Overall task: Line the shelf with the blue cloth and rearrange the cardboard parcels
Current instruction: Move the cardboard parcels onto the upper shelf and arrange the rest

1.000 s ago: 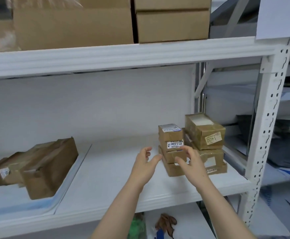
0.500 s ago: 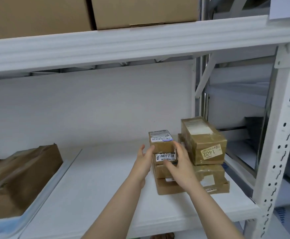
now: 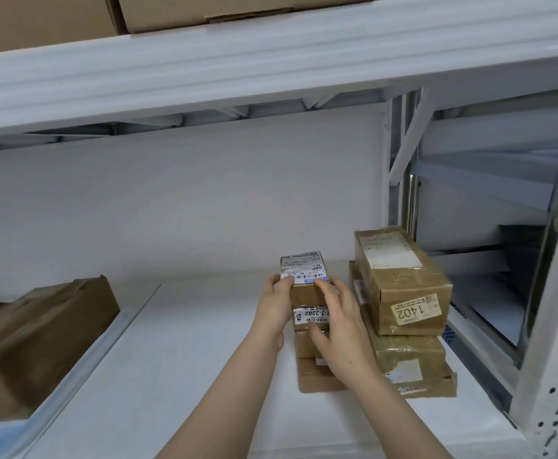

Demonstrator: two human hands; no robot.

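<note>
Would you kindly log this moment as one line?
left hand, right hand | gripping small labelled cardboard parcel | atop brown parcel stack | white shelf

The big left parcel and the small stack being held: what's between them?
Head view: edge of the blue cloth, then bare white shelf.

The right hand (image 3: 340, 332) is covering the front of the small parcel stack (image 3: 304, 268); the left edge is cropping the big parcel (image 3: 39, 342).

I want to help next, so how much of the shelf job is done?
Partly done. The blue cloth covers only the left end, under one big parcel. The left hand and right hand grip the small parcel stack. The bare shelf there and the 1402 parcel pile are left.
</note>
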